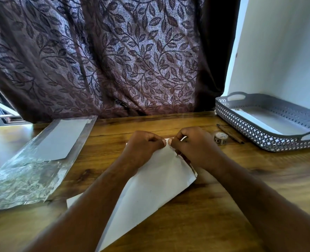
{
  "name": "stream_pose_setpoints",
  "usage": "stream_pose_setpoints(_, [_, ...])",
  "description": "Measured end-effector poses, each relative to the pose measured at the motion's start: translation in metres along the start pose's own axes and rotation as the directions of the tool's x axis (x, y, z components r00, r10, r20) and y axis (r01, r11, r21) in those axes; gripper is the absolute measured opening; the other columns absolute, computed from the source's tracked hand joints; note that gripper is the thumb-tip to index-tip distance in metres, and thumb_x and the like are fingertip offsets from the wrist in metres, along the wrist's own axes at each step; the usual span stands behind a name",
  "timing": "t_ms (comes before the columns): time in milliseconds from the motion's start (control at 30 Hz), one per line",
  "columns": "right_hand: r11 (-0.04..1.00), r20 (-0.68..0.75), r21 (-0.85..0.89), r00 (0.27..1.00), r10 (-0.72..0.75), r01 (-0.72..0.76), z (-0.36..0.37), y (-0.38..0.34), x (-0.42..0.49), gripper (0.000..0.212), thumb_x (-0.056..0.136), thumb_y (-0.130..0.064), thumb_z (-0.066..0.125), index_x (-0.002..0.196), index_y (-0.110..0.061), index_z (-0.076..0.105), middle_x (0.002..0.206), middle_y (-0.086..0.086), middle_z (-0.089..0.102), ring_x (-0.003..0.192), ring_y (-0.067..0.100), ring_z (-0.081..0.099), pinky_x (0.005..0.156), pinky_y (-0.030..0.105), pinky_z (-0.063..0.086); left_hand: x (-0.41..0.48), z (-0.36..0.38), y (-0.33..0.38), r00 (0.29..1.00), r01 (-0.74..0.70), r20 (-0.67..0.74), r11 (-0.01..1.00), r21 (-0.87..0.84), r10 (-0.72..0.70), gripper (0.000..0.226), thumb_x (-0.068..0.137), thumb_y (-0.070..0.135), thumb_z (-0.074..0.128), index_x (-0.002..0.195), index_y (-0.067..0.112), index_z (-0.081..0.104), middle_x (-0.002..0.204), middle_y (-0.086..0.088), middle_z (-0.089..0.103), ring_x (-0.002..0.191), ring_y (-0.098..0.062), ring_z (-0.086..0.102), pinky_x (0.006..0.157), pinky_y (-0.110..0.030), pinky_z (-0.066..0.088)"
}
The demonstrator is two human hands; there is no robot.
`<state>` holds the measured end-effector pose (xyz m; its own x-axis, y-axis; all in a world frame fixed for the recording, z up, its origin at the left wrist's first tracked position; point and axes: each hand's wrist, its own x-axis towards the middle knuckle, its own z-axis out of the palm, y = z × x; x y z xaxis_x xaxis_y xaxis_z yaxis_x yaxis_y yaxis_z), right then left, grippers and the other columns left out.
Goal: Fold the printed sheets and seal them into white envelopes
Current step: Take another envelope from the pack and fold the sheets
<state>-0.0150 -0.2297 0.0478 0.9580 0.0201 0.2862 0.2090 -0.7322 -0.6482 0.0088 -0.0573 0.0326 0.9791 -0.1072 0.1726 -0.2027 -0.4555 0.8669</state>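
A white envelope [150, 182] lies slantwise on the wooden table [223, 206] in front of me. My left hand [143, 147] and my right hand [192, 144] both pinch its far end with curled fingers, thumbs nearly touching. The far end is mostly hidden under my hands. A white paper corner [73, 200] sticks out beside my left forearm. A clear plastic pack [36, 160] at the left holds more white envelopes [59, 140].
A grey perforated tray [259, 128] stands at the right rear with white paper inside it. A small roll of tape [221, 137] and a pen [229, 133] lie between the tray and my right hand. A leaf-patterned curtain [114, 57] hangs behind the table.
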Motion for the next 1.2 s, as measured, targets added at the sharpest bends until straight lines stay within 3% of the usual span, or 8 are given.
stream_pose_setpoints(133, [0.969, 0.170, 0.189, 0.977, 0.126, -0.157, -0.003, -0.004, -0.003, 0.025, 0.077, -0.035, 0.085, 0.085, -0.014, 0.072, 0.086, 0.003, 0.073, 0.077, 0.019, 0.072, 0.067, 0.040, 0.061, -0.001, -0.001, 0.001, 1.000, 0.006, -0.008, 1.000, 0.007, -0.006, 0.010, 0.089, 0.026, 0.073, 0.083, 0.023, 0.081, 0.087, 0.012, 0.076, 0.083, -0.007, 0.070, 0.078, -0.030, 0.059])
stream_pose_setpoints(333, [0.903, 0.432, 0.221, 0.868, 0.247, -0.368, -0.012, -0.005, -0.004, 0.026, 0.077, -0.029, 0.087, 0.084, -0.006, 0.077, 0.083, 0.008, 0.075, 0.077, 0.025, 0.072, 0.066, 0.037, 0.061, -0.005, -0.002, 0.008, 0.999, -0.025, 0.028, 0.999, 0.024, 0.025, 0.012, 0.091, 0.025, 0.070, 0.090, 0.021, 0.081, 0.092, 0.011, 0.075, 0.085, -0.008, 0.069, 0.079, -0.030, 0.059])
stream_pose_setpoints(500, [0.855, 0.563, 0.268, 0.792, 0.236, -0.445, -0.014, -0.004, -0.004, 0.025, 0.078, -0.019, 0.085, 0.098, -0.004, 0.079, 0.097, 0.012, 0.078, 0.095, 0.032, 0.075, 0.091, 0.053, 0.058, -0.008, -0.003, 0.015, 0.996, -0.059, 0.076, 0.996, 0.063, 0.054, 0.015, 0.092, 0.028, 0.069, 0.094, 0.020, 0.081, 0.091, 0.011, 0.075, 0.083, -0.006, 0.069, 0.077, -0.028, 0.059])
stream_pose_setpoints(667, [0.787, 0.559, 0.374, 0.796, 0.231, -0.490, -0.011, -0.002, -0.003, 0.018, 0.088, -0.015, 0.075, 0.105, -0.009, 0.079, 0.107, 0.012, 0.077, 0.106, 0.034, 0.071, 0.097, 0.055, 0.054, -0.007, -0.007, 0.018, 0.979, -0.197, 0.081, 0.967, 0.161, 0.186, 0.022, 0.096, 0.036, 0.061, 0.097, 0.023, 0.078, 0.094, 0.012, 0.075, 0.085, -0.002, 0.067, 0.082, -0.035, 0.057])
stream_pose_setpoints(767, [0.716, 0.499, 0.506, 0.840, 0.210, -0.480, -0.017, 0.003, 0.001, 0.026, 0.091, -0.018, 0.072, 0.108, 0.001, 0.073, 0.113, 0.023, 0.073, 0.111, 0.043, 0.067, 0.094, 0.050, 0.050, -0.006, -0.013, 0.016, 0.939, -0.307, 0.013, 0.818, 0.486, 0.345, 0.035, 0.094, 0.059, 0.052, 0.114, 0.035, 0.069, 0.110, 0.017, 0.071, 0.096, -0.001, 0.064, 0.082, -0.032, 0.053])
stream_pose_setpoints(867, [0.632, 0.408, 0.658, 0.899, 0.158, -0.410, -0.026, 0.003, 0.003, 0.023, 0.097, -0.014, 0.063, 0.108, 0.002, 0.073, 0.108, 0.020, 0.075, 0.101, 0.036, 0.071, 0.090, 0.045, 0.054, -0.009, -0.015, 0.015, 0.858, -0.419, 0.074, 0.607, 0.675, 0.509, 0.065, 0.085, 0.078, 0.044, 0.133, 0.035, 0.055, 0.132, 0.012, 0.061, 0.117, -0.013, 0.057, 0.096, -0.039, 0.050])
stream_pose_setpoints(1067, [0.512, 0.335, 0.788, 0.936, 0.109, -0.342, -0.028, 0.002, 0.005, 0.024, 0.101, -0.009, 0.053, 0.114, 0.000, 0.071, 0.111, 0.018, 0.075, 0.104, 0.033, 0.071, 0.094, 0.049, 0.057, -0.021, -0.013, 0.021, 0.820, -0.411, 0.150, 0.387, 0.825, 0.552, 0.121, 0.062, 0.099, 0.038, 0.155, 0.023, 0.029, 0.151, 0.002, 0.042, 0.137, -0.021, 0.041, 0.117, -0.049, 0.024])
stream_pose_setpoints(1200, [0.442, 0.372, 0.815, 0.923, 0.097, -0.375, -0.034, 0.004, 0.006, 0.026, 0.101, -0.015, 0.054, 0.121, -0.004, 0.068, 0.117, 0.017, 0.074, 0.111, 0.033, 0.069, 0.095, 0.052, 0.056, -0.021, -0.011, 0.015, 0.811, -0.400, 0.186, 0.294, 0.868, 0.555, 0.129, 0.058, 0.098, 0.042, 0.160, 0.025, 0.013, 0.149, -0.005, 0.041, 0.138, -0.027, 0.038, 0.117, -0.061, 0.019])
